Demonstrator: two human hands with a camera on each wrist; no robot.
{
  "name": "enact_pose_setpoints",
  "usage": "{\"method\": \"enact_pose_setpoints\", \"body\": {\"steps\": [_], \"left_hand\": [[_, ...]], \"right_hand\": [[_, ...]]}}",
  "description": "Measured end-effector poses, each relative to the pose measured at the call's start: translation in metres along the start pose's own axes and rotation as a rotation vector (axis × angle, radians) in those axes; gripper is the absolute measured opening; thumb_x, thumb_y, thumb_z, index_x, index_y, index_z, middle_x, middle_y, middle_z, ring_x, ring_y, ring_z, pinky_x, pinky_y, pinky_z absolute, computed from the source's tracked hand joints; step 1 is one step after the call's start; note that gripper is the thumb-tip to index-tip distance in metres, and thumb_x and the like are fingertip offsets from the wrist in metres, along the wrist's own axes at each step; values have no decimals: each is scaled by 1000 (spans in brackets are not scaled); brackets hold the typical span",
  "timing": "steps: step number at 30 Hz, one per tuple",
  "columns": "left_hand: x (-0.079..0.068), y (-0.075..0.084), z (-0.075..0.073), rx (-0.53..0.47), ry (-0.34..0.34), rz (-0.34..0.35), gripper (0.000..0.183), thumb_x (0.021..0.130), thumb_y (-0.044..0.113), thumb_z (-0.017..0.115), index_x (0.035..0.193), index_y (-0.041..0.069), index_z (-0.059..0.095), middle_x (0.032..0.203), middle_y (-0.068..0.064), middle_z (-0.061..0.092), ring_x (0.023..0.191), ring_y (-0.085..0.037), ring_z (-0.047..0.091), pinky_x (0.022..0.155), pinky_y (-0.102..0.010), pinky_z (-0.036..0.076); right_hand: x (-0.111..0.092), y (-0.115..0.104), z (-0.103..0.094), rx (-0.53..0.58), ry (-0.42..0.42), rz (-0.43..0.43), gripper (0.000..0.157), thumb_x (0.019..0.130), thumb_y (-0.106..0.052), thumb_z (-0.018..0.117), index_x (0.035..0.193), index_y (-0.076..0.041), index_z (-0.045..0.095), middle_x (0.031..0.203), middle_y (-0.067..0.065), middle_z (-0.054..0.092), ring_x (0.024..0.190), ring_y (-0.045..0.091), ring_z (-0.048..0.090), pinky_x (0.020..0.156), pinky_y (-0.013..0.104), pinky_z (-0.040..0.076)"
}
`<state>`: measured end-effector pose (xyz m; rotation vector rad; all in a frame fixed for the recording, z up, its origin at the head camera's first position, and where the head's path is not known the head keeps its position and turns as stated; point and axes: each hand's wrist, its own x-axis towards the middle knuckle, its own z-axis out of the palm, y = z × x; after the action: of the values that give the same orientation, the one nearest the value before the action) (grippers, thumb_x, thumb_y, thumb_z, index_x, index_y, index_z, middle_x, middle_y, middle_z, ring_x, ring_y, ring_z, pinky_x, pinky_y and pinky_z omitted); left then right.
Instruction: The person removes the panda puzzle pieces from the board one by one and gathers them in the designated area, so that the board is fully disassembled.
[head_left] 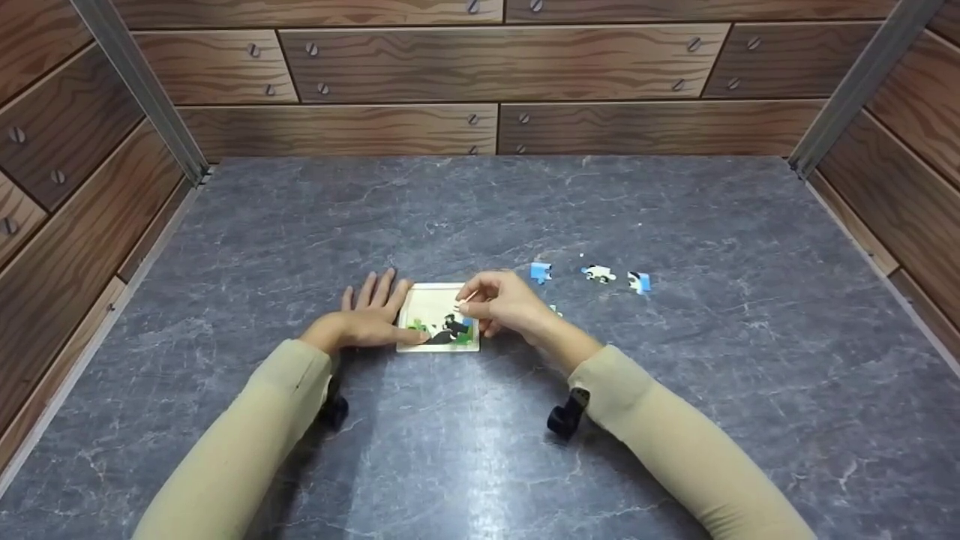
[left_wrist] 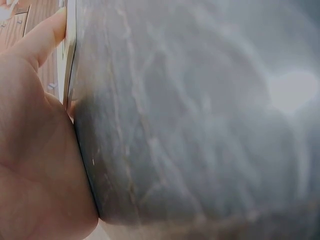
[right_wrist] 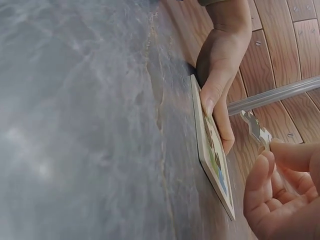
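Note:
A small jigsaw tray (head_left: 429, 301) with a pale wooden frame lies on the table, its lower part filled with green, black and blue pieces. My left hand (head_left: 367, 321) rests flat at its left side, fingers spread, the thumb lying over the lower left pieces. Above the tray's right side, my right hand (head_left: 506, 301) pinches a puzzle piece (right_wrist: 257, 131) between thumb and fingers. That piece is held up off the tray (right_wrist: 198, 135) in the right wrist view, and its printed face is mostly turned away.
Right of the tray lie a blue piece (head_left: 541, 271), a white-and-green piece (head_left: 598, 274) and a blue-black piece (head_left: 639, 282). Another piece (head_left: 555, 310) shows partly behind the right hand. Wood-patterned walls (head_left: 480, 67) enclose the marbled grey table (head_left: 480, 217) at back and sides.

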<state>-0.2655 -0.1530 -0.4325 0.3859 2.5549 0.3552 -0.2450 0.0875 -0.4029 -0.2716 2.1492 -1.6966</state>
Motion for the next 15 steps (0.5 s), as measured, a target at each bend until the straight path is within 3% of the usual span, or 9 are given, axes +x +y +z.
{"method": "enact_pose_setpoints", "body": {"steps": [5, 15], "left_hand": [[-4, 3, -1, -2, 5, 5, 108, 74, 78, 46, 149, 24, -10, 151, -7, -26, 135, -28, -27, 103, -55, -16], [-5, 3, -2, -22, -1, -3, 108, 73, 78, 47, 149, 26, -10, 151, -6, -25, 135, -27, -26, 104, -54, -15]], "right_hand": [[-7, 2, -7, -13, -8, 1, 19, 81, -3, 70, 98, 1, 64, 75, 7, 60, 54, 15, 54, 46, 25, 48], [-20, 7, -31, -43, -24, 87, 21, 81, -3, 70, 101, 1, 64, 82, 10, 62, 58, 16, 55, 50, 27, 50]]}}
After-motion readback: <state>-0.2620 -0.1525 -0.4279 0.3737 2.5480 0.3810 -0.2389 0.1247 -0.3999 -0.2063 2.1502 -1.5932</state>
